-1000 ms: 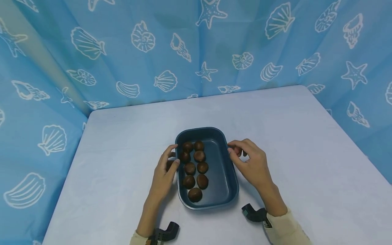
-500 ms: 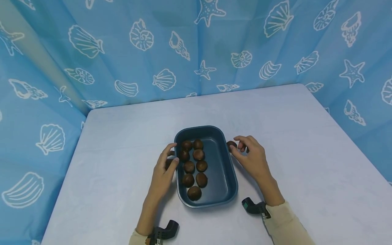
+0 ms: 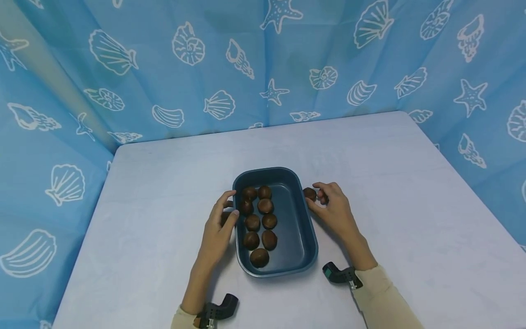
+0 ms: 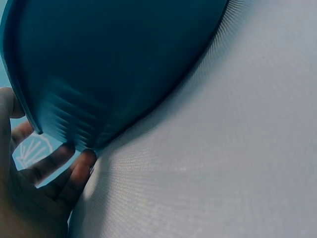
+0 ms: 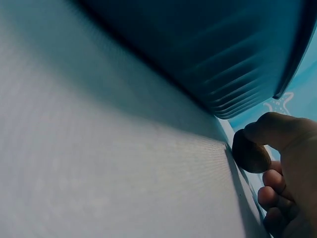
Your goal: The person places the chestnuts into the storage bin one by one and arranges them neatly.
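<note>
A dark blue tray (image 3: 293, 228) holds several brown chestnuts (image 3: 269, 221), grouped in two uneven columns along its left half. My left hand (image 3: 215, 233) rests at the tray's left side, its thumb at the rim and its fingers spread, fingertips near the outer wall in the left wrist view. Just outside the tray's right rim, my right hand (image 3: 334, 212) pinches a single chestnut (image 3: 310, 193) between thumb and index finger. In the right wrist view the thumb lies on this chestnut (image 5: 250, 152), with the other fingers curled beside it.
The tray stands on a white-covered table (image 3: 164, 183). A blue curtain (image 3: 246, 105) with white shell and starfish prints hangs behind it and along both sides. Each wrist carries a black camera mount, such as the right wrist camera (image 3: 339, 274).
The chestnut at the right hand, hidden a second ago, now shows between its thumb and index finger. That hand shifted slightly away from the tray, then back left. The left hand holds its place.
</note>
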The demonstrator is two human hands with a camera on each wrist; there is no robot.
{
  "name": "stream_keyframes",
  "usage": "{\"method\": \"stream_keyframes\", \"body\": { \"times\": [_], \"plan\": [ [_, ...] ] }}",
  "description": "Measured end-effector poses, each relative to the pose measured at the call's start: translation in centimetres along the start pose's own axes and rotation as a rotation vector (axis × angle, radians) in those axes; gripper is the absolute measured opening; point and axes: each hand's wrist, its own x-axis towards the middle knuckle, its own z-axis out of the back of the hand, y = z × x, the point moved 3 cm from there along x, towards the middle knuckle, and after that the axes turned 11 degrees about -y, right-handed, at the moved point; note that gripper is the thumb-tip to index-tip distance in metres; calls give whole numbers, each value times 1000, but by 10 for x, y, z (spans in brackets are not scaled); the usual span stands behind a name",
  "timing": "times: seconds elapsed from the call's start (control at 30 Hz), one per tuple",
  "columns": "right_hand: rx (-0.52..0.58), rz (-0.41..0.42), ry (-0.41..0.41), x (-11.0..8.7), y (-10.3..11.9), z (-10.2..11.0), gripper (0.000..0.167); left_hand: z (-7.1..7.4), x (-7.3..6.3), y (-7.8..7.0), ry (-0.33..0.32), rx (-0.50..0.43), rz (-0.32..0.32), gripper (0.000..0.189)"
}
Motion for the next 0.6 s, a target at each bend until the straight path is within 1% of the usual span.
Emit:
{"method": "stream_keyframes", "body": {
  "times": [0.1,0.33,0.43,0.6],
  "plan": [
    [-14,-14,14,0,-2,-1,41,0,1,0,0,-4,-4,47],
    [-23,-13,8,-1,-2,-1,31,-2,1,0,2,5,1,47],
    [-16,-1,-10,-1,-2,-1,29,-1,1,0,-1,12,2,46],
    [-11,9,-74,-2,-2,1,30,0,0,-1,-6,8,1,46]
  ]
}}
